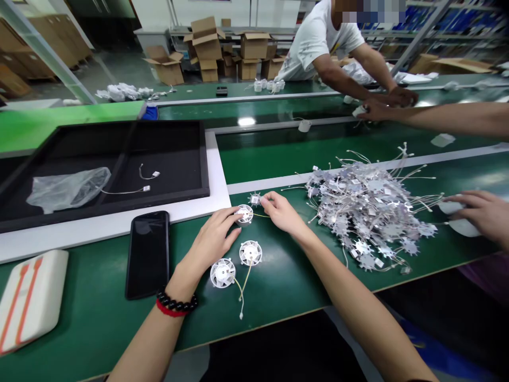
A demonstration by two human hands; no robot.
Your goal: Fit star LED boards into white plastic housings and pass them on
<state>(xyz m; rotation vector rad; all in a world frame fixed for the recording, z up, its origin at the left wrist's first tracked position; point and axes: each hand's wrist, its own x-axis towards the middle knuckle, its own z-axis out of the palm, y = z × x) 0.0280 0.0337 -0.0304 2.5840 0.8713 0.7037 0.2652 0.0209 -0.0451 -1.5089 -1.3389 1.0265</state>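
My left hand (214, 236), with black beads and a red band at its wrist, has its fingertips closed on a round white fan-like part (245, 214) on the green table. Just right of it, my right hand (280, 210) pinches a silvery star-shaped piece (255, 199) by its edge. A thin yellowish wire runs from the round part under my right hand. Nearer to me lie two more round white parts, one at the right (251, 253) and one at the left (223, 273), both with wires trailing toward the table edge.
A heap of silvery star-shaped pieces with wires (366, 207) lies right of my arm. Left are a black phone (147, 254), a white-and-orange case (34, 300) and a black tray (175, 154) holding a plastic bag (67, 188). Another person's hand (481, 212) is at the right; a co-worker (318, 48) stands opposite.
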